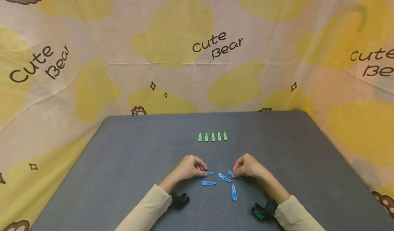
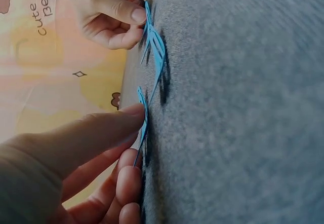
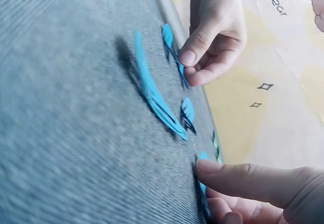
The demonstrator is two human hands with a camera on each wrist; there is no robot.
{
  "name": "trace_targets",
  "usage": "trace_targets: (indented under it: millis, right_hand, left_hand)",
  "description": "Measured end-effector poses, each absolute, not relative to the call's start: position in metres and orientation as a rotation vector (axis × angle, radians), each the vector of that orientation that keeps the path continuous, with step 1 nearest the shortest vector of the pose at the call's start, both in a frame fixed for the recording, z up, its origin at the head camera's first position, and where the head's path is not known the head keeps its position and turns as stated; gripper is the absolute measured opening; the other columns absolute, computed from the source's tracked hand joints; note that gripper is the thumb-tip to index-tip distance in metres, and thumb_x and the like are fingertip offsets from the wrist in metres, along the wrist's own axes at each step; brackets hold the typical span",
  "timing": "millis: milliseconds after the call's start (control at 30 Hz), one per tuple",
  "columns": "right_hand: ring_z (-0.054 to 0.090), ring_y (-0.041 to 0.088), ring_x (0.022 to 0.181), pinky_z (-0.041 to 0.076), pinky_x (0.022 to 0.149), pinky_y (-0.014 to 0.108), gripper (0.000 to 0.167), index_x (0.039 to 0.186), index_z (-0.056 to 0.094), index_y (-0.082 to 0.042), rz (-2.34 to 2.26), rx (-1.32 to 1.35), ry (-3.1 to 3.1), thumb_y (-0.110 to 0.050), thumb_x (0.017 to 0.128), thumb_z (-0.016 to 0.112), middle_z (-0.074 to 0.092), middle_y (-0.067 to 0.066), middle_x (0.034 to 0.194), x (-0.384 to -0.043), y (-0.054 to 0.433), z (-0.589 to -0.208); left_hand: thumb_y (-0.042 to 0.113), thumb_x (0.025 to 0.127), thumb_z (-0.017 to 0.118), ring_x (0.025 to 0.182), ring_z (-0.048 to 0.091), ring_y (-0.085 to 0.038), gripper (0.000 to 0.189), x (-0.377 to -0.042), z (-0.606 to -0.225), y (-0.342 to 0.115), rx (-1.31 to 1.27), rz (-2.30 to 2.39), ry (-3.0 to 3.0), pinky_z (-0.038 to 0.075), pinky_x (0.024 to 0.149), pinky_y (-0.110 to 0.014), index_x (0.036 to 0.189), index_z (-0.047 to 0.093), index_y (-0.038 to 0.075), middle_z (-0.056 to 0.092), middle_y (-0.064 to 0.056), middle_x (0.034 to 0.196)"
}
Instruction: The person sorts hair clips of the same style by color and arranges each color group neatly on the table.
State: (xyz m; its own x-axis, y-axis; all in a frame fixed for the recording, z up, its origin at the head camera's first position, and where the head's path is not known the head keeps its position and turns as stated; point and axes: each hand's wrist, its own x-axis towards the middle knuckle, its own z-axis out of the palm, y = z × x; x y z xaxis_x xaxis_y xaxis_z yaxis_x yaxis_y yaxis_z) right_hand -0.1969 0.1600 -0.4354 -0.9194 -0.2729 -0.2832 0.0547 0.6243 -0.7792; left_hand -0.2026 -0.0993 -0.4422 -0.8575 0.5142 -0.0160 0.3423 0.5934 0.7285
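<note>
My left hand [image 1: 190, 166] pinches a blue snap hair clip [image 1: 210, 173] between thumb and fingers, low at the table top. On the other side, my right hand [image 1: 248, 166] has its thumb and fingertips on a second blue hair clip [image 1: 230, 172], pinching it by its middle; the thumb covers part of it in the right wrist view. Between the hands lies another blue clip [image 1: 224, 178], set at a slant. Nearer to me are a sideways blue clip [image 1: 208, 183] and one pointing lengthwise, a blue clip [image 1: 234, 193].
Several green hair clips [image 1: 213, 137] stand in a neat row farther back on the grey table [image 1: 147, 142]. A patterned cloth [image 1: 181, 32] hangs behind the table and along its sides. Black bands [image 1: 180, 200] with cameras are on both wrists.
</note>
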Motion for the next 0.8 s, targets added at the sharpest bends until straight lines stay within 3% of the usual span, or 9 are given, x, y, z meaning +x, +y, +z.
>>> trace_targets:
  millis: [800]
  right_hand:
    - [0.044,0.009,0.051,0.035,0.048,0.024,0.016,0.068,0.069,0.000,-1.186,-0.204,2.536,-0.003,0.065,0.084,0.050,-0.007,0.054,-0.1933,0.1577,-0.4360]
  left_hand:
    - [0.009,0.077,0.078,0.059,0.049,0.004,0.005,-0.2012,-0.4433,-0.0977,0.769,1.062,2.652,0.041,0.057,-0.014,0.081,0.075,0.006,0.071,-0.006,0.071]
